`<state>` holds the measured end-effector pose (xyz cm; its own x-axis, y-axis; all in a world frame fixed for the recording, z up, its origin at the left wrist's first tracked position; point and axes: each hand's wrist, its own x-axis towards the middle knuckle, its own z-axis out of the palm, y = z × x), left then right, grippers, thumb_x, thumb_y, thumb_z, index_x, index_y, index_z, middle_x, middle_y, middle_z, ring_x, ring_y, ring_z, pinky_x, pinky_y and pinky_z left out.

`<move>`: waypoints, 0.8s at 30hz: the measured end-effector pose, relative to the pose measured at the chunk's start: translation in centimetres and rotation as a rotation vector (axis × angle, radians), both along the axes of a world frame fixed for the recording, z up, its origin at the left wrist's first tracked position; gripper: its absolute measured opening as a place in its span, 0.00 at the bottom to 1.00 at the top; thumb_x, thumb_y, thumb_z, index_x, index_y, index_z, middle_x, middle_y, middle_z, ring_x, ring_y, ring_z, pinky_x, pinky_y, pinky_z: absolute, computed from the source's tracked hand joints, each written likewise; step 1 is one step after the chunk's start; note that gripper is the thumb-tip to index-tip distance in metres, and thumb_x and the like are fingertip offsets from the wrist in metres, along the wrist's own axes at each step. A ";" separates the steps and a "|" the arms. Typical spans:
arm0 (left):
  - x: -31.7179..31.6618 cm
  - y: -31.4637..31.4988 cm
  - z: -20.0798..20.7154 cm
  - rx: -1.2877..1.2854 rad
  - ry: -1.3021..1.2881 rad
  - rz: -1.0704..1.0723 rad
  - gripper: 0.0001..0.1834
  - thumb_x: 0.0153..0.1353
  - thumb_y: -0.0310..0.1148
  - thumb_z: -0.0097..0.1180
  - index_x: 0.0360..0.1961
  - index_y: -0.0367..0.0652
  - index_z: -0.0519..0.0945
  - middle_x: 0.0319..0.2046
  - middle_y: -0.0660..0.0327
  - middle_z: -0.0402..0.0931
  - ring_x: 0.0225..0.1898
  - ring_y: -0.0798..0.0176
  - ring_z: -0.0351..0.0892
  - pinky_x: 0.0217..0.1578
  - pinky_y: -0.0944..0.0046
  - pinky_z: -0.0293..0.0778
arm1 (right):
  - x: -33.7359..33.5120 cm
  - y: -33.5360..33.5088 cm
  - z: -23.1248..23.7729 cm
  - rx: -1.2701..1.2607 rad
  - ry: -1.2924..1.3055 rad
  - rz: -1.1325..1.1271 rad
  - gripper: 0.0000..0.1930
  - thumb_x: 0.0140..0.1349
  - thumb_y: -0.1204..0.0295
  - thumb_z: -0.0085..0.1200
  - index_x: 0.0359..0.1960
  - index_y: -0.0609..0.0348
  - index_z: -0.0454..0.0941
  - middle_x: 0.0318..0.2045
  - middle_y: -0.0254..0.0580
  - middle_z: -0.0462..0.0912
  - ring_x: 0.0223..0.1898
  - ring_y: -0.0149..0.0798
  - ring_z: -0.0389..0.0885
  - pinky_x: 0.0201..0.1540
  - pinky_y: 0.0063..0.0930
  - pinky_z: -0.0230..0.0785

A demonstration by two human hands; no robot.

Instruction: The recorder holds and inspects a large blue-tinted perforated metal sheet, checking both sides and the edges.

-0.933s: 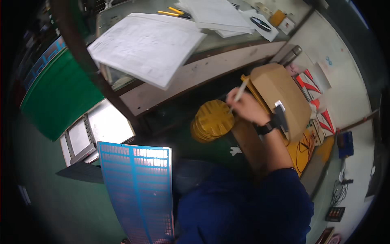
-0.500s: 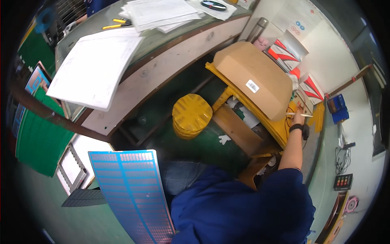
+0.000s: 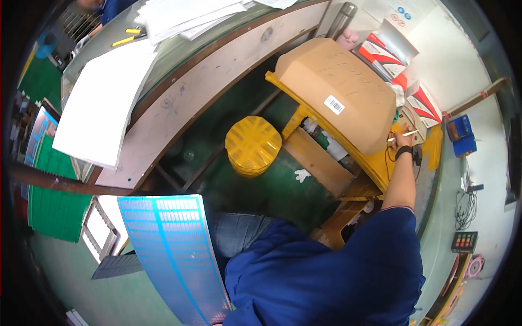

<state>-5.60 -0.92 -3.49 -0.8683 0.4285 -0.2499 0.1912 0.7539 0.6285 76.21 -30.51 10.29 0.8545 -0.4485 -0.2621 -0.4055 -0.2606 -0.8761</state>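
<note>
My right hand (image 3: 401,140) reaches out at the right, over the yellow-covered table, with a dark watch on its wrist. Its fingers are closed around a slim white stick (image 3: 411,133), whose exact kind I cannot make out. Thin dark cables run beside the hand, and a large brown cardboard box (image 3: 340,89) is just left of it. A tall blue panel (image 3: 176,239) with a grid of small printed patterns stands tilted at my left side. Only a sliver of my left hand (image 3: 217,324) shows at the panel's lower edge; its fingers are hidden.
A yellow taped stool (image 3: 253,142) stands on the green floor. Paper sheets (image 3: 100,106) lie on the left bench (image 3: 190,65). Red and white boxes (image 3: 383,54) and a steel flask (image 3: 341,19) stand against the wall. Another person's blue sleeve (image 3: 115,7) shows at the far left.
The view has shifted and turned slightly. My right hand has moved a little away from me with the white stick, which now slants up more. The blue panel stays at my side.
</note>
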 end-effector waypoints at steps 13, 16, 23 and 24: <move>-8.6 -5.5 -4.4 0.381 -0.327 0.313 0.30 0.66 0.48 0.35 0.54 0.28 0.65 0.54 0.49 0.65 0.53 0.54 0.67 0.56 0.58 0.60 | 12.1 -6.6 -3.9 -0.229 -0.005 0.131 0.11 0.54 0.60 0.55 0.27 0.53 0.71 0.21 0.36 0.72 0.19 0.36 0.68 0.19 0.27 0.61; -7.6 -5.9 -4.5 0.468 -0.349 0.310 0.30 0.66 0.47 0.35 0.54 0.26 0.65 0.55 0.48 0.64 0.53 0.55 0.66 0.56 0.59 0.60 | 13.3 -4.7 1.2 -1.081 -0.175 -0.132 0.20 0.54 0.64 0.50 0.47 0.62 0.73 0.39 0.46 0.80 0.36 0.46 0.79 0.36 0.39 0.73; -7.6 -3.3 -3.0 0.505 -0.462 0.280 0.26 0.67 0.45 0.37 0.50 0.29 0.69 0.49 0.51 0.69 0.48 0.58 0.70 0.52 0.60 0.65 | 3.0 11.2 14.0 -0.484 -1.329 -0.078 0.19 0.53 0.81 0.39 0.48 0.69 0.72 0.43 0.54 0.77 0.43 0.47 0.78 0.50 0.32 0.69; -7.6 -3.4 -3.1 0.501 -0.462 0.297 0.26 0.67 0.45 0.37 0.50 0.29 0.69 0.49 0.51 0.69 0.48 0.58 0.70 0.52 0.60 0.65 | 2.9 14.0 14.9 -0.379 -1.519 0.042 0.18 0.55 0.81 0.40 0.48 0.69 0.72 0.44 0.54 0.77 0.44 0.45 0.77 0.49 0.32 0.69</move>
<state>-13.24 -4.29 -6.63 -0.8191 0.3505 -0.4541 -0.3435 0.3344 0.8776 79.08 -16.52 25.19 0.2171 -0.2562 0.9419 0.7758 -0.5404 -0.3258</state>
